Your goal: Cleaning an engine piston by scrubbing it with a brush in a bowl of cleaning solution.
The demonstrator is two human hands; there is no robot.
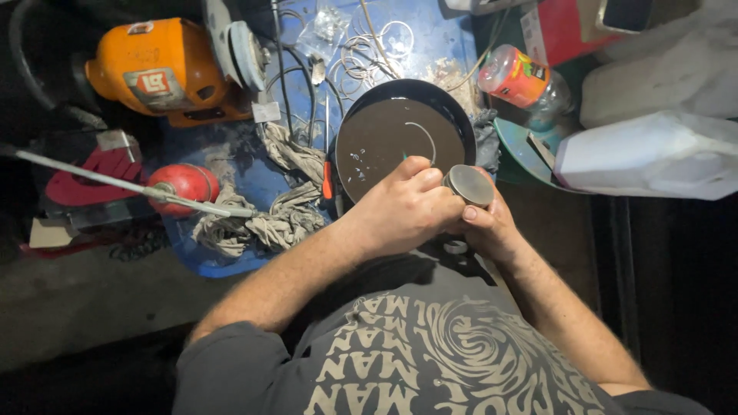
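Note:
My left hand (407, 207) is closed near the front rim of a round black basin (361, 107) filled with dark liquid, fingers curled against a small round metal cylinder (470, 184). My right hand (488, 227) grips that cylinder from below and the side, thumb on its wall. Its flat grey end faces up. A thin metal ring (427, 138) shows in the liquid just beyond my knuckles. Both hands meet over the basin's near right edge.
An orange bench grinder (173, 69) stands at the back left. Grey rags (269, 211) lie on the blue bench, with a red-handled tool (181, 184) and metal rod beside them. Wire rings (369, 46), an orange-labelled bottle (519, 77) and white plastic jugs (653, 154) sit behind and right.

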